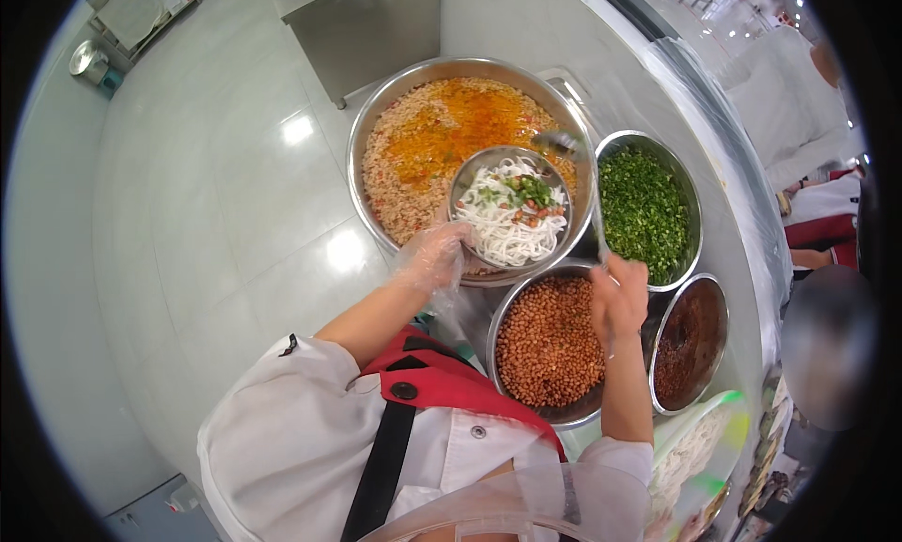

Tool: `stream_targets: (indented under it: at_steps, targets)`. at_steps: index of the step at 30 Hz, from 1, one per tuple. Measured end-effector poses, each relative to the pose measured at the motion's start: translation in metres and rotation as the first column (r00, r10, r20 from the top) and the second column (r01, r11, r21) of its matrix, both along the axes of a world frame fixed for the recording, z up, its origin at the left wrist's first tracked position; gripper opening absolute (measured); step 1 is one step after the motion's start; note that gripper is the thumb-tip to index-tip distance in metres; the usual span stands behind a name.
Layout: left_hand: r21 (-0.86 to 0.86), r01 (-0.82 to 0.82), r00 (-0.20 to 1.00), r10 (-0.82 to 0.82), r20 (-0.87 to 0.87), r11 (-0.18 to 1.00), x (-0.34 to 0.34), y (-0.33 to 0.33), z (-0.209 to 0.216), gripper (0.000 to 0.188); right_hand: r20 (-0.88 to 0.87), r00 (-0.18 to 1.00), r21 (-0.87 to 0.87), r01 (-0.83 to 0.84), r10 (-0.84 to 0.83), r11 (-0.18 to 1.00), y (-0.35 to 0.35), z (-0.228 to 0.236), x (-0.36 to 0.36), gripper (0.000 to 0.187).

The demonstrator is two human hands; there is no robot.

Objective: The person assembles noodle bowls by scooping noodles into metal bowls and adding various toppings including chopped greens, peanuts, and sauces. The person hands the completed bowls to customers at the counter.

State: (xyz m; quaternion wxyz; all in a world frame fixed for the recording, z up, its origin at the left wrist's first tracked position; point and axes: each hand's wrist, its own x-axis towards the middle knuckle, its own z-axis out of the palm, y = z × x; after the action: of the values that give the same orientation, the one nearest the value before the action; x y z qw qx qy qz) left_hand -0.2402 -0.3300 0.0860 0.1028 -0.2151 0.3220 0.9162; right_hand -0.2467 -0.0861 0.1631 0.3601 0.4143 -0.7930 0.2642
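Note:
In a clear plastic glove, my left hand [434,258] grips the rim of a metal bowl [458,224]. White noodles [507,237] fill the bowl, topped with chopped greens [531,191] and brown beans or nuts. Beneath it is a wide metal basin [360,199] of pale minced food [399,129] with orange oil on top. My bare right hand [620,298] is closed around the long handle of a ladle [559,142]. The ladle's head, blurred by motion, is over the basin's right side, just beyond the bowl.
Right of the basin stands a metal tub of chopped greens [644,213]. Nearer me are a tub of brown beans or nuts [545,340] and one of dark red sauce [691,349]. A green-rimmed container [686,457] holds something white. Plastic sheeting [733,166] lines the counter; people stand beyond.

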Motion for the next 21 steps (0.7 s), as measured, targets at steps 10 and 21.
stream_targets:
  at_steps: [10, 21]
  targets:
    - [-0.063, -0.331, 0.943, 0.328, -0.057, 0.942, 0.046, -0.126, -0.013, 0.07, 0.673, 0.727, -0.339, 0.142, 0.135, 0.93, -0.076, -0.099, -0.053, 0.011]
    - [-0.03, -0.407, 0.902, 0.396, -0.172, 0.913, 0.068, -0.169, -0.005, 0.071, 0.907, 0.258, -0.407, 0.337, 0.332, 0.849, -0.099, -0.1, -0.048, 0.019]
